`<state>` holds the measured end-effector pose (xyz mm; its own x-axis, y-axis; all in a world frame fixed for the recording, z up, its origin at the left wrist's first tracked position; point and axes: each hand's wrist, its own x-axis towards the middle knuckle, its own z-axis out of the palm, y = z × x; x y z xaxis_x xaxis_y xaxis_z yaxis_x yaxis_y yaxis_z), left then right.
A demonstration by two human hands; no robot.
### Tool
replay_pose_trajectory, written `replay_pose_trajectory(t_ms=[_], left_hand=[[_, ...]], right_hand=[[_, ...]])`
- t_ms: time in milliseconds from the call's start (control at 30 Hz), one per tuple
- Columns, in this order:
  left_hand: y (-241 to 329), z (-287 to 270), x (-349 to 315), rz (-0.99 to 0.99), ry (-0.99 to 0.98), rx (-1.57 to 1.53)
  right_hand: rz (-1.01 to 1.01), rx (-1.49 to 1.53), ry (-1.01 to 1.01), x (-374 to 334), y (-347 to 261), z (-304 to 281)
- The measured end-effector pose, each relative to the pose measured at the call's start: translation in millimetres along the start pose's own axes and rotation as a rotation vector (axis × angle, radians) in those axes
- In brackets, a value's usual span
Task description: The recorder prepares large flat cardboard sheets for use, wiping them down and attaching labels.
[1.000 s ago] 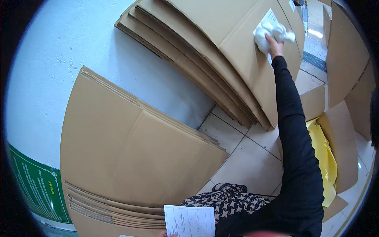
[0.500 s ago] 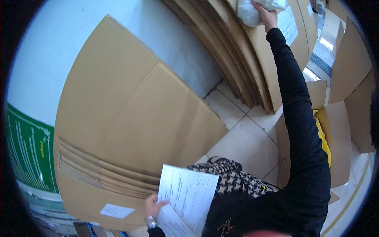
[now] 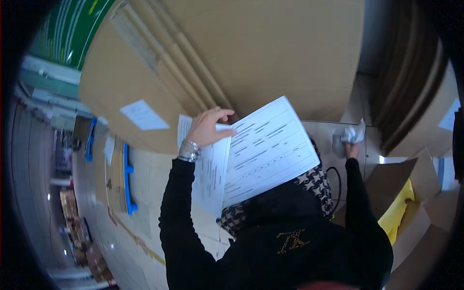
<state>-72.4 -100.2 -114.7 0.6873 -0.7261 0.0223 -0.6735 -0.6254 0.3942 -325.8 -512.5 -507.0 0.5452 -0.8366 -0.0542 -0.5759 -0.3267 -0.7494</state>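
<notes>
My left hand (image 3: 210,126) is closed on the printed sheets (image 3: 270,147), its thumb on top and the sheets fanned apart in front of my chest. A metal band shows at that wrist. Off to the right, my right hand (image 3: 353,150) is low over the tiled floor, gripping a crumpled white plastic bag (image 3: 356,133); the fingers are partly covered by the bag. Large flattened cardboard boxes (image 3: 280,53) stand right beyond the papers, with a white label (image 3: 144,115) on the nearest one.
An open cardboard box (image 3: 408,241) with yellow material (image 3: 398,208) inside is by my right arm. More flat cardboard (image 3: 411,82) leans at the far right. To the left are a blue-edged stack (image 3: 118,169), a green board (image 3: 72,29) and brown boxes (image 3: 77,217) in the distance.
My right hand with the white bag has come down from the leaning cardboard toward me. My left hand has raised the sheets, and the view has swung left.
</notes>
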Motion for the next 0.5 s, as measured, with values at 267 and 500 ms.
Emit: replay_pose_trajectory(t_ms=[267, 500], left_hand=[[9.5, -51.1, 3.3, 0.261, 0.178, -0.003], [41.3, -54.3, -28.9, 0.412, 0.369, -0.070]], right_hand=[[-0.096, -0.600, -0.503, 57.4, 108.8, 16.2], [-0.576, 0.628, -0.443, -35.8, -372.4, -98.0]])
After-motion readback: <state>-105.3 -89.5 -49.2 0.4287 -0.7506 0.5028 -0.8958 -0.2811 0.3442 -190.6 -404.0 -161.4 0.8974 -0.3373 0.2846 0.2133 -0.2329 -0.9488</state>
